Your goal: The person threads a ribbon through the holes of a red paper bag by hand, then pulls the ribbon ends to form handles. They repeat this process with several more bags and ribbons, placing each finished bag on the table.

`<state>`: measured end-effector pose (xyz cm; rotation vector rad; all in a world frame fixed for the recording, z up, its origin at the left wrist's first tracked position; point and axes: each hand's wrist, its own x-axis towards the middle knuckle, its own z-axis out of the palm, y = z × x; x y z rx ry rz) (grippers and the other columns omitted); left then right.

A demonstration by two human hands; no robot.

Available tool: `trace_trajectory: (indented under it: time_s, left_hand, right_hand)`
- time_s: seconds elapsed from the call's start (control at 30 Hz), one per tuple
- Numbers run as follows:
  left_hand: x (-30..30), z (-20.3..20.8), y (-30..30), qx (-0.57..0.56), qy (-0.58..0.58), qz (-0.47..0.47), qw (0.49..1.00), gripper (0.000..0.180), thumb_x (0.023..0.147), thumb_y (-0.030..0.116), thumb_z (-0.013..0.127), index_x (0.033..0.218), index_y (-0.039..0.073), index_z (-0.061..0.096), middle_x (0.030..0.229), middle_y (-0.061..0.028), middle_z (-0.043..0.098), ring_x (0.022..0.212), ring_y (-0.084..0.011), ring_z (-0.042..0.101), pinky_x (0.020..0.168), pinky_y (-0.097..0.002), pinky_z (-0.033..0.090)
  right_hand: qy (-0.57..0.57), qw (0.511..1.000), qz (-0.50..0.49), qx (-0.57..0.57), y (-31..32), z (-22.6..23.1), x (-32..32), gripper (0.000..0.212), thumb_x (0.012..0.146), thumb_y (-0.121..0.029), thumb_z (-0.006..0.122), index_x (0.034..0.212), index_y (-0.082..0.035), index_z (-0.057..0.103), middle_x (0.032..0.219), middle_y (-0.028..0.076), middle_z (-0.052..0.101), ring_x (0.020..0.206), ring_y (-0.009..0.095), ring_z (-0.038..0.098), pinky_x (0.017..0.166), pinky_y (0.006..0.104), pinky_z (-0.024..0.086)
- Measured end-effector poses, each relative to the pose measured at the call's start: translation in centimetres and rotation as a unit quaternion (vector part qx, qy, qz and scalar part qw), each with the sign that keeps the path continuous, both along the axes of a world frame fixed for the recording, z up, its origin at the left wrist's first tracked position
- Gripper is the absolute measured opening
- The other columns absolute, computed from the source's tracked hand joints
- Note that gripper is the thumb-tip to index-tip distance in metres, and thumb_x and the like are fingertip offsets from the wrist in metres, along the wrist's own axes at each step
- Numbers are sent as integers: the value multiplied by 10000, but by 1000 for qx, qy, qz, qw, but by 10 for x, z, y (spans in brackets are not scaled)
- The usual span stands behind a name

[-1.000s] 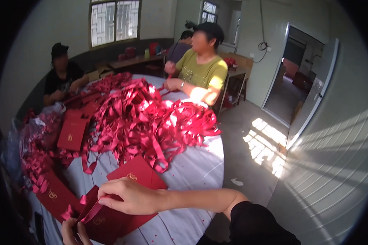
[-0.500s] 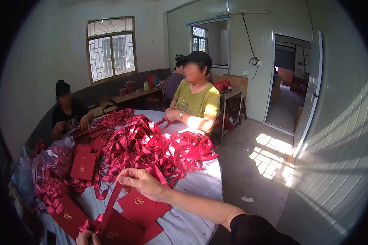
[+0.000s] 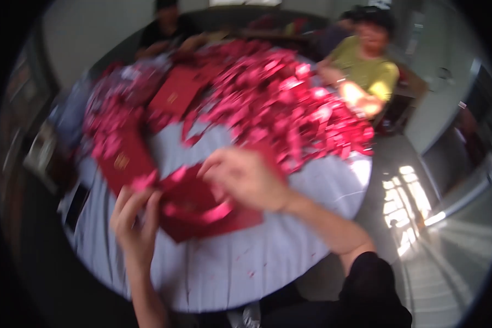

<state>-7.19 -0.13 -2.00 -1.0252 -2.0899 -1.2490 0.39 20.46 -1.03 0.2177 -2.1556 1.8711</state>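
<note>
At the near left, my left hand [image 3: 136, 216] is closed in a pinch on a red ribbon [image 3: 199, 213], with a small bow-like bunch of ribbon at its fingertips. The ribbon sags in a loop across to my right hand [image 3: 246, 177], whose curled fingers are closed on it; motion blurs them. Under both hands lie flat dark red paper bags or folders [image 3: 240, 218], overlapping on the cloth; their exact kind is hard to tell. Another dark red one with a gold emblem [image 3: 123, 161] lies just beyond my left hand.
A large heap of red ribbons [image 3: 290, 104] covers the far side of the round, grey-white cloth-covered table [image 3: 224, 279]. Clear plastic bags [image 3: 131, 82] of ribbon lie at the left, near a dark phone-like object [image 3: 77, 206]. Two people sit across, one in a yellow-green shirt [image 3: 366, 71].
The view has tipped down toward the table. My right hand has come down from its raised position, and the ribbon that was pulled taut now hangs in a slack loop.
</note>
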Motion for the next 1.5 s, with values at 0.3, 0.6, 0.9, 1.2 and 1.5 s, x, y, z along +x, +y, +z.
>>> trace_trajectory:
  time_s: [0.3, 0.6, 0.9, 1.2, 1.5]
  left_hand:
    - [1, 7, -16, -64, 69, 35, 995, 90, 682, 54, 702, 741, 54, 634, 741, -34, 550, 566, -170, 509, 574, -281, 382]
    - [5, 24, 9, -182, 123, -14, 975, 139, 673, 88, 695, 788, 65, 620, 771, -40, 545, 770, -218, 484, 701, -316, 355]
    - [-10, 9, 28, -119, -63, -112, 984, 99, 741, 36, 581, 813, -31, 580, 775, -181, 597, 726, -350, 579, 620, -407, 447]
    - [-5, 8, 27, -122, -91, -95, 984, 104, 766, -6, 571, 860, -51, 568, 776, -161, 608, 713, -275, 608, 638, -316, 462]
    - [11, 13, 27, -100, -81, -84, 988, 96, 750, 25, 555, 836, -12, 579, 742, -158, 599, 731, -325, 569, 645, -397, 452]
  right_hand:
    - [20, 998, -10, 61, -15, -10, -4, 188, 884, -63, 519, 1044, 33, 499, 602, 32, 530, 543, 63, 521, 491, 215, 418]
    - [26, 998, -17, 61, -14, -11, 1, 178, 883, -59, 525, 1031, 35, 497, 625, 28, 538, 562, 63, 531, 521, 208, 431]
    - [81, 986, -81, 119, -20, -10, 5, 98, 866, -50, 552, 894, 22, 491, 634, 56, 580, 554, 87, 562, 488, 218, 453]
    - [77, 976, -151, 140, -31, -24, 3, 104, 773, 2, 613, 772, 3, 509, 635, 73, 580, 530, 115, 576, 461, 233, 443]
    - [78, 970, -168, 154, -33, -24, 7, 134, 749, 19, 611, 739, -2, 479, 587, 63, 549, 470, 93, 505, 430, 243, 400]
